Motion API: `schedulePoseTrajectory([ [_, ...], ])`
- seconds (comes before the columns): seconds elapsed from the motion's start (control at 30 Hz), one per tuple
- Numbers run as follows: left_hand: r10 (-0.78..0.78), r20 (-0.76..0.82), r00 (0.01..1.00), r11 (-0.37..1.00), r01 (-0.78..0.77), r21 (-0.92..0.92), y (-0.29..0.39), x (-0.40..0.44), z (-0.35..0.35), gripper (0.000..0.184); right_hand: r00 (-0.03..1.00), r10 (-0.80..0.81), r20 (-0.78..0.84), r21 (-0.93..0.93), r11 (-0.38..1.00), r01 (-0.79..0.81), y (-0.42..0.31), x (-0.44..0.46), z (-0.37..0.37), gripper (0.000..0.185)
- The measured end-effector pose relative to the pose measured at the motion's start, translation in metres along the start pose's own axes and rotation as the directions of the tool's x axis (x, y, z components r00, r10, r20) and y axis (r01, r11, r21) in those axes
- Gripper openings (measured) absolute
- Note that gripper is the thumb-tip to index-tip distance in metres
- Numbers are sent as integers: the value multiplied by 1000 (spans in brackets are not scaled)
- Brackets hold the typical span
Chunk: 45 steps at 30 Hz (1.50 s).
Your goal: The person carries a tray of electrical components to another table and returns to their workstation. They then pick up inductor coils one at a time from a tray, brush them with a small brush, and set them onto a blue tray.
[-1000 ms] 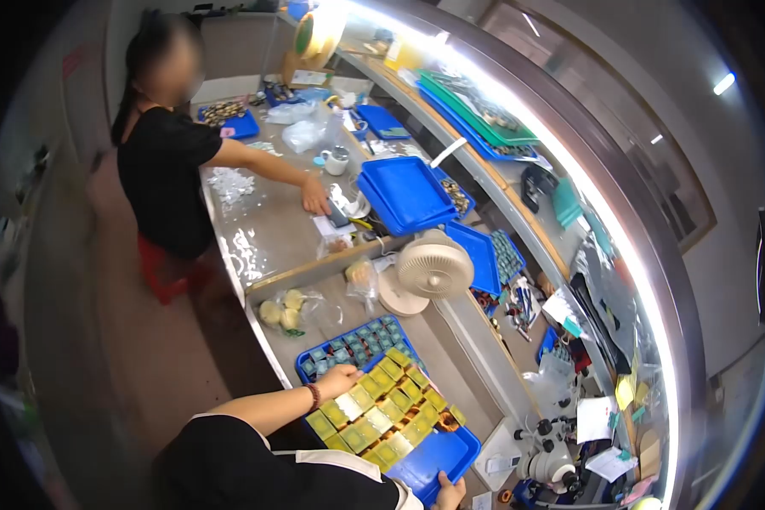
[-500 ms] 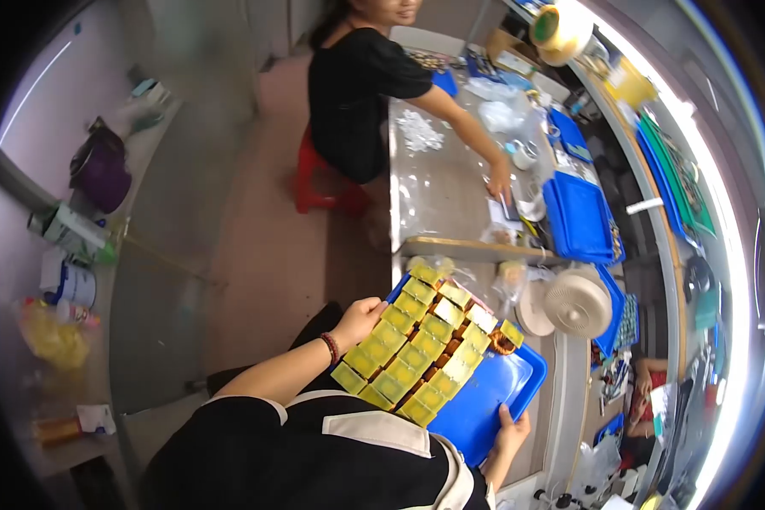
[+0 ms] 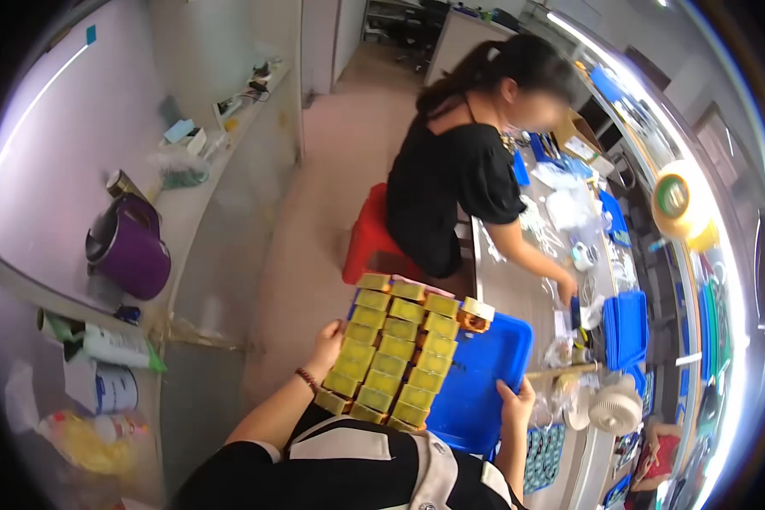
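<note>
A blue tray (image 3: 483, 382) is held in front of my body, one hand at each side. Rows of yellow-topped square pieces (image 3: 397, 347) cover its left and middle part, and bare blue plastic shows on the right. One more piece (image 3: 476, 315), with a copper-coloured ring under it, sits at the far edge to the right of the rows. My left hand (image 3: 326, 344) grips the left edge, partly hidden by the pieces. My right hand (image 3: 516, 403) is closed on the right edge, thumb on top of the rim.
A co-worker in black sits on a red stool (image 3: 367, 234) ahead, one arm over the workbench (image 3: 506, 270). Right stand a fan (image 3: 614, 410), stacked blue trays (image 3: 625, 331) and a filled tray (image 3: 544, 459). A shelf with a purple kettle (image 3: 138, 255) is at left.
My view has swung left, bringing in the shelf and aisle. The held tray has moved away from the bench, over the floor beside it. Both hands still hold it.
</note>
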<state>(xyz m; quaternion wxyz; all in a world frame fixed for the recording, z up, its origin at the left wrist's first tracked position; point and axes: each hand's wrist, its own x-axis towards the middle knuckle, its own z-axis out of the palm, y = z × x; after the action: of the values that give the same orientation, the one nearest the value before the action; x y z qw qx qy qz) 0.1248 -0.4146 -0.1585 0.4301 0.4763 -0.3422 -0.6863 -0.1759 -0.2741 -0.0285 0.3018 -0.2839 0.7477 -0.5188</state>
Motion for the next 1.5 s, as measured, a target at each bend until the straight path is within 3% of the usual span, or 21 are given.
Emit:
schedulePoseTrajectory([
  [0.13, -22, -189, 982, 1000, 19, -13, 60, 29, -55, 26, 983, 1, 182, -52, 999, 8, -48, 54, 96, 16],
  [0.27, -11, -258, 966, 999, -1, -46, 77, 87, -115, 20, 948, -5, 318, -58, 998, 25, -78, 112, 187, 14],
  [0.33, 82, -365, 928, 994, -105, -44, 92, 125, -134, 27, 919, -70, 389, -21, 996, 85, -86, 152, 235, 14],
  [0.43, 78, -368, 927, 979, -140, -146, 140, 168, -145, 25, 866, -127, 484, 11, 990, 139, -112, 206, 299, 14],
  [0.5, 122, -379, 917, 987, -153, -54, 172, 198, -153, 22, 850, -113, 515, 56, 994, 98, -118, 233, 345, 13],
  [0.6, 90, -451, 888, 964, -191, -183, 223, 239, -145, 23, 833, -144, 534, 99, 989, 108, -143, 275, 396, 11],
  [0.7, 117, -418, 901, 980, -173, -98, 246, 309, -159, 22, 826, -78, 558, 82, 996, 39, -164, 319, 437, 11],
  [0.77, 126, -349, 928, 984, -161, -73, 237, 401, -217, 22, 875, -121, 470, 37, 992, 118, -163, 346, 502, 9],
  [0.87, 159, -234, 959, 985, -139, 101, 257, 478, -252, 21, 932, -42, 360, 10, 999, 41, -177, 381, 535, 6],
  [0.93, 148, -151, 977, 988, -139, 70, 275, 541, -254, 21, 959, -41, 279, 19, 999, 38, -205, 404, 548, 6],
  [1.0, 91, -125, 988, 996, -92, -5, 304, 580, -233, 23, 976, -22, 217, 35, 999, 14, -218, 419, 555, 7],
  [1.17, 59, 90, 994, 990, -70, 121, 345, 718, -204, 21, 996, 57, 65, 115, 991, -64, -227, 495, 584, 12],
  [1.23, 4, 90, 996, 999, -8, 43, 359, 756, -179, 19, 997, 83, 0, 128, 988, -82, -231, 525, 592, 13],
  [1.33, -50, 151, 987, 999, 50, 3, 390, 829, -130, 17, 999, -24, -44, 47, 999, 26, -243, 601, 612, 17],
  [1.4, -53, 195, 979, 999, 52, 13, 401, 878, -103, 16, 998, -27, -57, -5, 1000, 26, -253, 654, 619, 17],
  [1.5, -49, 141, 989, 999, 50, -8, 424, 940, -67, 16, 998, 22, -58, -72, 997, -26, -275, 721, 627, 18],
])
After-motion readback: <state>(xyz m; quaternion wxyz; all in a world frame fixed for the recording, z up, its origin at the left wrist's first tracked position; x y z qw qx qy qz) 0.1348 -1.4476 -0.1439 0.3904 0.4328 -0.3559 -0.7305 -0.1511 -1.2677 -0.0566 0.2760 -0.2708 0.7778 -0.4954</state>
